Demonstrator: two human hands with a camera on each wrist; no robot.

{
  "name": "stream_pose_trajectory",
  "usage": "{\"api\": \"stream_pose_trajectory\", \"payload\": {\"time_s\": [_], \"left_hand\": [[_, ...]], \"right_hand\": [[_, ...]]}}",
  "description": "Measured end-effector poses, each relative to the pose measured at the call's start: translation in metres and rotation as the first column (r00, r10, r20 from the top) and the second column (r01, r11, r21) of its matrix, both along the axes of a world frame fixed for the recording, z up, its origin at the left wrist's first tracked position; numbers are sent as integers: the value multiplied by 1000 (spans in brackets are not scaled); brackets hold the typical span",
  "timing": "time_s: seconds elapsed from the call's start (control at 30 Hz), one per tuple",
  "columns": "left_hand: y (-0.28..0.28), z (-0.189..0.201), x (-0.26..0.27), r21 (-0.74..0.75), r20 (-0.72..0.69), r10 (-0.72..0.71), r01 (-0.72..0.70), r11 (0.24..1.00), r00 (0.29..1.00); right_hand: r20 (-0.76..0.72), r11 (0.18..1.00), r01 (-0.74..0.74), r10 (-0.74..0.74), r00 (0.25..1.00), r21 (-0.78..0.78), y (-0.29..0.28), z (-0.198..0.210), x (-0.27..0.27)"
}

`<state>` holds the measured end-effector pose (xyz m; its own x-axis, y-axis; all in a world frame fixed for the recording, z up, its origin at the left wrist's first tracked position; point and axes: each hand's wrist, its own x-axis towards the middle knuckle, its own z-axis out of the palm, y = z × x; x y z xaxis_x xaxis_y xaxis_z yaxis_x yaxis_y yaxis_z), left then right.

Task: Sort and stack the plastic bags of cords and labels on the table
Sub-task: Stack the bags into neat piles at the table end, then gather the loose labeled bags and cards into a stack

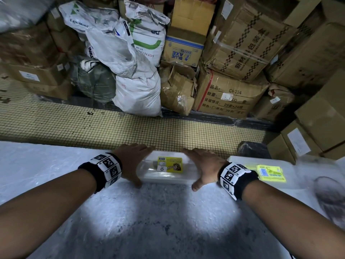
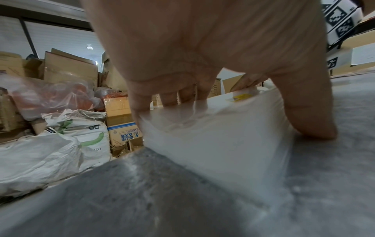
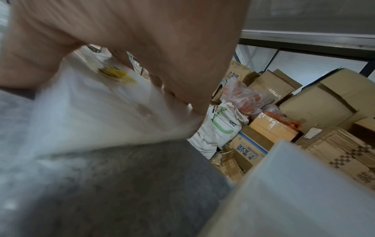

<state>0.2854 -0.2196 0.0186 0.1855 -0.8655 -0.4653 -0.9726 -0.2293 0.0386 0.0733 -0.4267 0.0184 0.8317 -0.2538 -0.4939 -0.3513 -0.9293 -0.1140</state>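
Observation:
A stack of clear plastic bags (image 1: 168, 175) with a yellow label (image 1: 170, 164) on top lies at the table's far edge. My left hand (image 1: 133, 161) holds its left end, with the fingers over the far edge and the thumb (image 1: 138, 184) against the near side. My right hand (image 1: 204, 166) holds the right end the same way. In the left wrist view, the fingers (image 2: 142, 109) curl over the stack (image 2: 213, 144) and the thumb (image 2: 308, 112) presses its side. The right wrist view shows the palm (image 3: 152, 40) over the stack (image 3: 101, 112). A second stack (image 1: 239, 160) with a yellow-green label (image 1: 270, 172) lies to the right.
The grey table (image 1: 149, 221) has a plastic cover. Beyond its far edge lies a tiled floor (image 1: 130, 128), then white sacks (image 1: 138, 90) and cardboard boxes (image 1: 233, 94). A dark blurred thing (image 1: 330, 195) sits at the table's right. A black bag (image 1: 253, 149) lies behind the second stack.

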Motion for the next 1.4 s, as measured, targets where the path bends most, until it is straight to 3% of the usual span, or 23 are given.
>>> {"api": "stream_pose_trajectory", "payload": {"time_s": [0.37, 0.5, 0.6, 0.77, 0.83, 0.9, 1.0, 1.13, 1.2, 1.3, 1.4], "left_hand": [[7, 0, -1, -75, 61, 4, 1, 997, 998], [15, 6, -2, -128, 34, 56, -51, 990, 998], [25, 14, -11, -246, 16, 87, -80, 966, 996], [37, 23, -58, -605, -50, 104, -113, 788, 993], [34, 25, -87, -690, -85, 39, -87, 719, 996], [28, 24, -120, -712, -150, -48, -74, 699, 987], [13, 20, -182, -676, -261, -167, -56, 735, 951], [-19, 17, -290, -469, -446, -233, -4, 883, 864], [-34, 7, -330, -406, -505, -232, 8, 914, 831], [-53, -5, -409, -348, -536, -301, 118, 930, 789], [-67, -10, -478, -316, -467, -334, 198, 928, 819]], "right_hand": [[43, 999, -14, 15, 999, -29, 4, 4, -7], [159, 1000, 9, -5, 987, -28, 14, 14, -20], [311, 988, 121, -144, 940, 92, 31, 24, -40], [569, 882, 318, -467, 676, 347, 70, 22, -95], [621, 833, 369, -554, 555, 413, 87, 23, -124], [629, 773, 385, -634, 450, 504, 104, 27, -156], [580, 647, 467, -757, 301, 602, 127, 29, -214], [574, 485, 602, -817, 54, 634, 152, 25, -305], [567, 434, 678, -823, 31, 593, 160, 23, -337], [542, 270, 798, -836, -84, 539, 168, 21, -406], [445, 72, 897, -883, -145, 436, 171, 11, -466]]}}
